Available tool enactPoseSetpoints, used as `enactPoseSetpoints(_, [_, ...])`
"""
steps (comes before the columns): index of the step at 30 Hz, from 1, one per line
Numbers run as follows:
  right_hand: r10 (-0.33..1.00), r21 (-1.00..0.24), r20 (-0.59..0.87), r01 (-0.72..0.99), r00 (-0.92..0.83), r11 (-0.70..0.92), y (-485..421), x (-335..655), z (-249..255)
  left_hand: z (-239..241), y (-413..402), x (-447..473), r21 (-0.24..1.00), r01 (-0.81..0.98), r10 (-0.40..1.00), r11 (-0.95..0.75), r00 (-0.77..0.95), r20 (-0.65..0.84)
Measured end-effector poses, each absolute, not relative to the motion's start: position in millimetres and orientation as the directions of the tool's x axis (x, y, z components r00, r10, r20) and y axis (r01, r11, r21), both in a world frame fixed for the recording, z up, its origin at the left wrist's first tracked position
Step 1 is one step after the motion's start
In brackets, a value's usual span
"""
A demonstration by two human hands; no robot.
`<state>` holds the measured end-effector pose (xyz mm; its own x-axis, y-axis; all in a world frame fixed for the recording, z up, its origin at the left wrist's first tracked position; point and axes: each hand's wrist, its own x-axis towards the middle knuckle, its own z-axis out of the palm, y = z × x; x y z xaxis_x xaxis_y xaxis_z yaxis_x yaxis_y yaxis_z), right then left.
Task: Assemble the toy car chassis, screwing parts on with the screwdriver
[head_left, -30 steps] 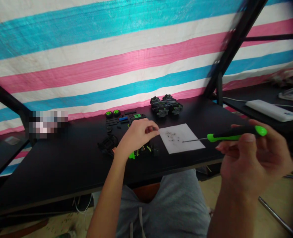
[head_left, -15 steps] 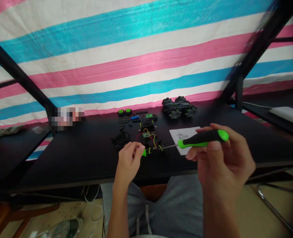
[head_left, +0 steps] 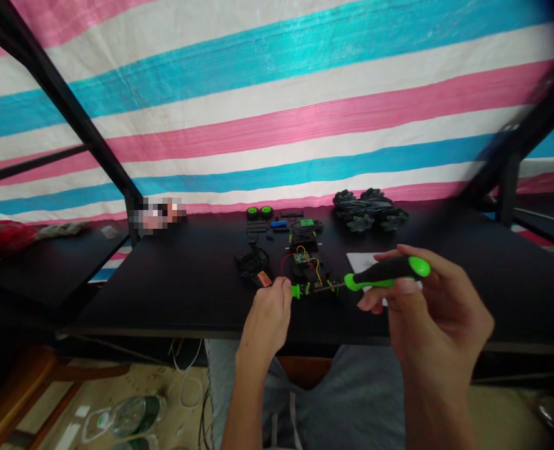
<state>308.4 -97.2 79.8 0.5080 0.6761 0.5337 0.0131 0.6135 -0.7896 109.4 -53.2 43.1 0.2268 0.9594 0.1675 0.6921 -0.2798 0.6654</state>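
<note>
My right hand (head_left: pixel 438 312) is closed around the black-and-green handle of a screwdriver (head_left: pixel 389 273). The shaft points left, across the near end of a partly built toy car chassis (head_left: pixel 307 265); I cannot make out just where the tip rests. My left hand (head_left: pixel 270 312) is pinched at the chassis's near left corner, on a small green part (head_left: pixel 296 292) that its fingers partly cover. Red and yellow wires run from a green circuit board (head_left: pixel 301 257) on the chassis. A black plastic shell (head_left: pixel 251 262) lies just beyond my left hand.
Farther back lie two green-hubbed wheels (head_left: pixel 260 213), a blue cylindrical part (head_left: pixel 279 224) and several black pieces. A black toy car (head_left: pixel 369 211) stands at the back right. White paper (head_left: pixel 358 259) lies partly under my right hand. A black frame post (head_left: pixel 93 137) rises at the left.
The view has swung left, so the table's things appear farther right. The screwdriver has moved left relative to the chassis, its handle now closer to it. My left hand stays by the green part.
</note>
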Motion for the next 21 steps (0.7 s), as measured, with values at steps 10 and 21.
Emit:
enactPoseSetpoints(10, [0.698,-0.783,0.597,0.099,0.395,0.614,-92,310,88,28,-49,116,0.518,0.781,0.924,-0.349,0.194,0.329])
enactPoseSetpoints(21, [0.771,-0.795,0.605,0.105,0.198,0.597,-68,321,97,13,-49,129,0.555,0.724,0.895,-0.41,0.202,0.398])
